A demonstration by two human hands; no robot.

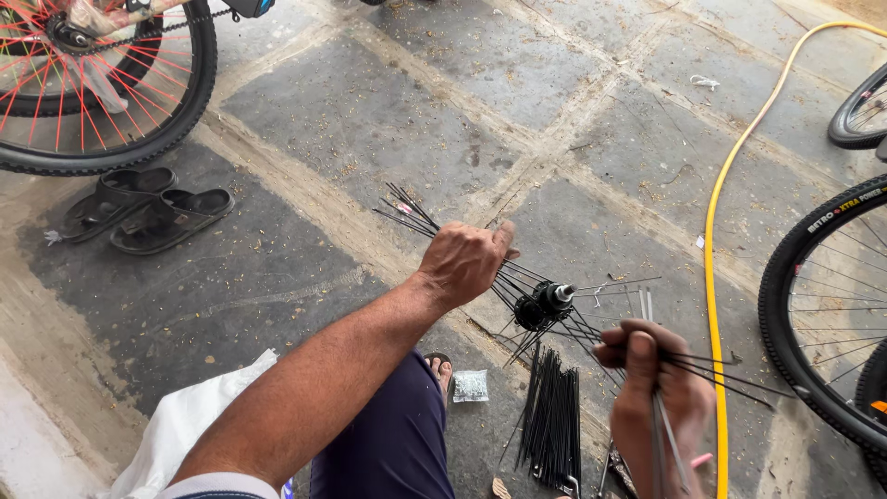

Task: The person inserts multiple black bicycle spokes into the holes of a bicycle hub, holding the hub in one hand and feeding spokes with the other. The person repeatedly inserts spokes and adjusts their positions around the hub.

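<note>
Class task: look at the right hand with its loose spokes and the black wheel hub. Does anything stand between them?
Only the spokes already fitted in the hub. They fan out towards the right hand, which holds loose spokes, and cross the gap. The left hand grips spokes on the hub's far side, out of the way.

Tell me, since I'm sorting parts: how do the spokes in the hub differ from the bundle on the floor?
The hub's spokes fan outward in many directions, held up by the left hand; the spoke bundle lies parallel on the floor, untouched. The right hand grips a few more. Both sets are thin, black and straight.
</note>
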